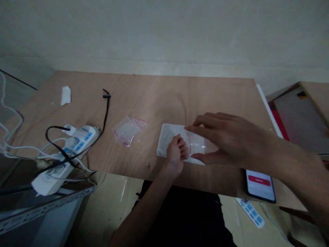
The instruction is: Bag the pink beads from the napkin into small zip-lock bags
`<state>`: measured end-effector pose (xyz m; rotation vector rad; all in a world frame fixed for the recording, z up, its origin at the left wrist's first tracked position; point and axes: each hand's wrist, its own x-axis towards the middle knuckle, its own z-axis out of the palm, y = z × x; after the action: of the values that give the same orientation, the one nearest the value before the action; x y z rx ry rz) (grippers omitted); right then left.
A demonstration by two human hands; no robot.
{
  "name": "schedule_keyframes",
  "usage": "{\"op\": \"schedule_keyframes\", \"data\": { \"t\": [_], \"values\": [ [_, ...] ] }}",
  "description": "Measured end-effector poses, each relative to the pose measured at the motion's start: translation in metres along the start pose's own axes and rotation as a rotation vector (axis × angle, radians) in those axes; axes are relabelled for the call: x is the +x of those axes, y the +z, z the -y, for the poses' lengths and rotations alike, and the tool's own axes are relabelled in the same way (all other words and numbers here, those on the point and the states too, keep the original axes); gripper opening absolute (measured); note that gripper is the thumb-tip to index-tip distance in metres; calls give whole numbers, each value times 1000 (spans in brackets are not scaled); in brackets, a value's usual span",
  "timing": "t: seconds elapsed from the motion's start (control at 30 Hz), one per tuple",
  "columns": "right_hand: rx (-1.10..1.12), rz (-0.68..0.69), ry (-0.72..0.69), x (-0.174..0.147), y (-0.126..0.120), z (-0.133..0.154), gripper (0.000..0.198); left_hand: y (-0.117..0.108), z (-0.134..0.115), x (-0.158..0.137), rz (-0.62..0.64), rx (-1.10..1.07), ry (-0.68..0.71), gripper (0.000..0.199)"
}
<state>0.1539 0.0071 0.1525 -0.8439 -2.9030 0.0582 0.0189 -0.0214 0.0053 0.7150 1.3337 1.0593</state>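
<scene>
A white, rounded rectangular tray or lid [167, 132] lies near the table's front edge. Over it is a clear plastic zip bag [197, 144] with a red line near its left end. My left hand [177, 149] is closed above the white piece, fingers curled in at the left end of the bag; whatever they pinch is hidden. From the right, my right hand [218, 137] reaches over the bag. Its thumb and fingers are spread wide, with the bag showing between them, and I see nothing gripped. Left of the white piece lies a second clear zip bag [130, 130] with red-pink marks.
A white power strip [84, 137] with plugs and tangled cables stands at the table's left. Behind it are a black cable end [106, 96] and a white scrap [65, 95]. A lit phone [260, 185] lies at the front right edge. Another power strip [250, 212] is below.
</scene>
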Motion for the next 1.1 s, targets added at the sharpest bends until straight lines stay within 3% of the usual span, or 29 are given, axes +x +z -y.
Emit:
{"op": "schedule_keyframes", "data": {
  "t": [0.1, 0.2, 0.27, 0.37, 0.43, 0.6, 0.73, 0.83, 0.93, 1.03, 1.1],
  "values": [
    [96, -315, 453, -44, 17, -23, 51, -8, -4, 10, -7, 378, 275, 38],
    [28, -563, 898, -73, 66, -36, 61, -12, -3, 20, 39, 738, 533, 27],
    [42, -606, 1062, -77, 103, -37, 64, -13, 0, 25, 67, 889, 619, 20],
    [9, -439, 1101, -67, 144, -30, 68, -13, 5, 28, 78, 1083, 711, 14],
    [-16, -306, 1109, -58, 158, -24, 68, -13, 6, 28, 72, 1179, 753, 14],
    [-41, -174, 1172, -50, 164, -18, 68, -11, 4, 25, 43, 1315, 801, 19],
    [-7, -224, 1202, -52, 163, -20, 66, -21, -2, 21, -29, 1289, 839, 22],
    [19, -299, 1229, -52, 163, -19, 67, -51, -11, 21, -241, 1163, 870, 23],
    [57, -366, 1225, -53, 161, -17, 71, -97, -23, 27, -474, 1144, 819, 51],
    [84, -430, 1223, -55, 159, -15, 75, -141, -34, 36, -530, 1216, 706, 76],
    [95, -458, 1231, -56, 159, -15, 75, -162, -41, 41, -524, 1236, 603, 74]
  ]
}}
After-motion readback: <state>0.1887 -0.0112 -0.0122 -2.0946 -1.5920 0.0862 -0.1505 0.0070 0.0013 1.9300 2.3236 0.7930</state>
